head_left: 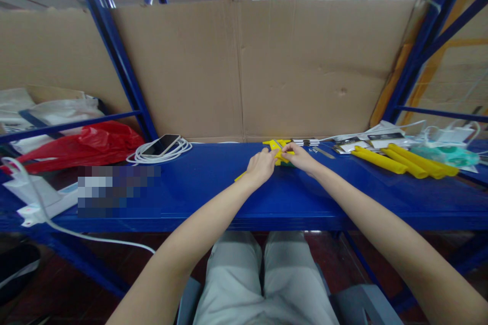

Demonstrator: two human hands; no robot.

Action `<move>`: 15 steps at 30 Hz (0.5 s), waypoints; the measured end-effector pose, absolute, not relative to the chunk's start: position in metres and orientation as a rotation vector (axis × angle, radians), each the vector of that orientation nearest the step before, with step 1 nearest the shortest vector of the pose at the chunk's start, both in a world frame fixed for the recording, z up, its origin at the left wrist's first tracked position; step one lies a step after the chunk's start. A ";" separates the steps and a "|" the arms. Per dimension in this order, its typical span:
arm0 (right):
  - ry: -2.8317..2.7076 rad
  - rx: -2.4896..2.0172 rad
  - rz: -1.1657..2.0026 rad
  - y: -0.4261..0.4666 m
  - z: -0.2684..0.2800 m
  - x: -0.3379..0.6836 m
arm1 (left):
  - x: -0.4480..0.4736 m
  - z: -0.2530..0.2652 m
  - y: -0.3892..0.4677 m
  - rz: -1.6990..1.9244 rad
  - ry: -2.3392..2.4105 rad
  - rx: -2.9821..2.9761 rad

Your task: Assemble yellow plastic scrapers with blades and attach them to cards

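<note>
My left hand [262,165] is closed on a yellow piece [275,144] near the back of the blue shelf top, its fingers curled at the left side. My right hand [299,157] meets it from the right, fingers pinched together at the same piece. A thin greyish strip shows on the yellow surface between the fingertips. What exactly the piece is, I cannot tell, since the fingers hide much of it. Another bit of yellow [240,176] pokes out beside my left wrist. Small white-and-dark packs [305,142] lie just behind my right hand.
On the right lie several yellow tubes [381,160], flat packets [348,143] and a greenish plastic bag [444,155]. A phone [163,145] rests on a coiled white cable [183,148] at left, near a red bag [87,143] and power strip [49,208]. Cardboard [244,71] walls the back.
</note>
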State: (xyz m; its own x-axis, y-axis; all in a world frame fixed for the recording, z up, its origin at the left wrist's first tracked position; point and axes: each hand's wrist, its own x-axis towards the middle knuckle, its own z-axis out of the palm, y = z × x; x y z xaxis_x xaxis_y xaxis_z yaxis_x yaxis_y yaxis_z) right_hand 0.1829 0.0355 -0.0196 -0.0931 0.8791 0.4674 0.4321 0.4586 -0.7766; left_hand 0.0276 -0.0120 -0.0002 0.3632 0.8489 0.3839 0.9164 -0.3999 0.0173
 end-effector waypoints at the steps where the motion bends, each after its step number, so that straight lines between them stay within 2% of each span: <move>1: -1.692 -1.114 0.583 0.037 -0.020 0.182 | 0.028 0.000 -0.012 -0.507 -1.596 -2.421; 9: -1.475 -1.120 0.819 0.026 -0.007 0.180 | 0.027 0.004 -0.011 -0.618 -1.644 -2.375; 15: -1.534 -1.106 0.955 0.009 0.004 0.177 | 0.025 0.009 -0.012 -0.632 -1.710 -2.349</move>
State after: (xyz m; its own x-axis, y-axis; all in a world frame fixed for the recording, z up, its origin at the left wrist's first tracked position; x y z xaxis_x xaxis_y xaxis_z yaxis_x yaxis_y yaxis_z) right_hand 0.1769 0.0090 0.0037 -0.1066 0.9597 0.2600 0.1899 0.2763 -0.9421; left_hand 0.0250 -0.0115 0.0091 0.2533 0.8668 0.4294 0.9378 -0.3290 0.1108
